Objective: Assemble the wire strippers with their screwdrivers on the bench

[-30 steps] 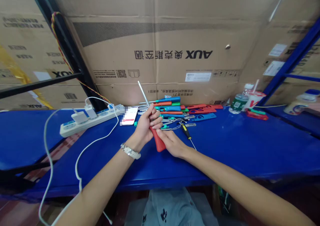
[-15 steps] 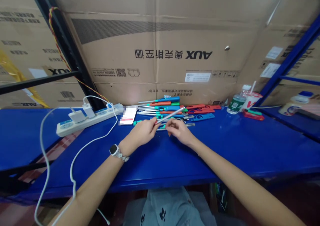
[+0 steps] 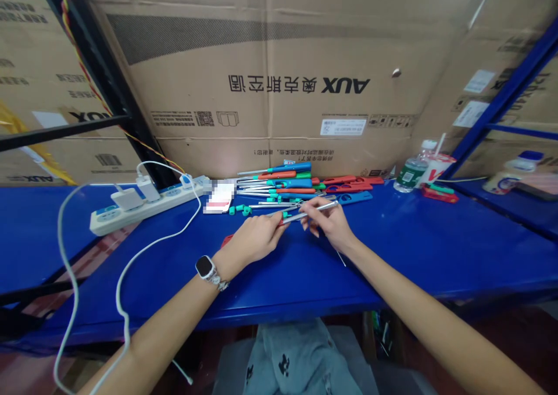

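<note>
My left hand (image 3: 258, 239) is wrapped round the red handle of a lighter-like tool; part of the red handle (image 3: 226, 241) shows behind the wrist. The tool's silver tube (image 3: 310, 212) points right, and my right hand (image 3: 328, 223) pinches it near its far end. A thin metal piece (image 3: 341, 259) sticks out below my right hand. Just behind both hands lie several similar tools with blue (image 3: 296, 167) and orange-red (image 3: 285, 174) handles. Small green caps (image 3: 239, 208) lie to their left, beside a white card-like item (image 3: 219, 197), partly blurred.
A white power strip (image 3: 146, 206) with plugs and white cables lies at the left. Red handle parts (image 3: 349, 188) and a blue one (image 3: 355, 197) lie right of the pile. Farther right stand a green-labelled bottle (image 3: 408, 175) and a cup (image 3: 437, 168). Large cardboard boxes (image 3: 270, 46) back the blue table (image 3: 279, 290).
The silver tube has swung down to a flatter angle. My right hand has moved slightly right and onto the tube. The red handle now shows behind my left wrist.
</note>
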Demonstrator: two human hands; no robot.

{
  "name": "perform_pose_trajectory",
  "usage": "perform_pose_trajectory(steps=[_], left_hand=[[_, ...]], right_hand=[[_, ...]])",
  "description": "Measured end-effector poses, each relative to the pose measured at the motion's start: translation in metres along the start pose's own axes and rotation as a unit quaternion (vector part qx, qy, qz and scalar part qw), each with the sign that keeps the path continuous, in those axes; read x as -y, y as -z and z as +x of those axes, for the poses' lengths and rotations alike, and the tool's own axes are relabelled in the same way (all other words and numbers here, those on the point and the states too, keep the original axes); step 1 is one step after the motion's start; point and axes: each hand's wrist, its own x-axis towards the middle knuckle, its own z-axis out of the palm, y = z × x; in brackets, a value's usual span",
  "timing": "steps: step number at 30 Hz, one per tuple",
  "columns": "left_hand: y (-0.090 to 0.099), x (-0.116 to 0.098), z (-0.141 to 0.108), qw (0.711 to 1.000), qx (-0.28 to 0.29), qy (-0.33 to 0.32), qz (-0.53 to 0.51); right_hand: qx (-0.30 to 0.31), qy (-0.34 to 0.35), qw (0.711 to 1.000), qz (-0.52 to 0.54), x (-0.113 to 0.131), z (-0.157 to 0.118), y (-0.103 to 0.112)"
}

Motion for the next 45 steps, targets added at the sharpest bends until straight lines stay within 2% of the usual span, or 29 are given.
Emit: perform_pose_trajectory(steps=[3, 10, 17, 24, 28, 34, 38, 42, 45], left_hand=[[0.001, 0.0, 0.0, 1.0, -0.003, 0.001, 0.008], [0.006, -0.003, -0.001, 1.0, -0.004, 0.012, 0.01], [0.003, 0.003, -0.004, 1.0, -0.023, -0.004, -0.013], [0.006, -0.001, -0.005, 1.0, -0.016, -0.002, 0.002], [0.007, -0.003, -0.003, 1.0, 0.001, 0.005, 0.023], [0.004, 0.002, -0.004, 0.999, 0.003, 0.014, 0.04], [0.005, 0.006, -0.005, 0.998, 0.005, 0.023, 0.055], [0.006, 0.014, -0.005, 0.997, 0.004, 0.036, 0.073], [0.007, 0.021, -0.004, 0.995, 0.006, 0.05, 0.082]], right_hand=[[0.032, 0.007, 0.999, -0.001, -0.005, 0.001, -0.008], [-0.008, 0.047, 0.999, -0.016, -0.009, 0.0, -0.014], [0.03, 0.044, 0.998, -0.013, -0.001, -0.002, -0.015], [-0.033, 0.055, 0.997, -0.044, 0.0, -0.004, -0.018], [-0.022, 0.045, 0.998, -0.025, -0.003, -0.002, -0.017], [0.017, -0.009, 1.0, 0.012, -0.013, 0.0, -0.018], [0.042, -0.016, 0.998, -0.045, -0.014, 0.001, -0.012], [0.109, 0.007, 0.986, -0.125, -0.014, 0.009, 0.003], [0.1, 0.036, 0.963, -0.249, -0.016, 0.023, 0.012]])
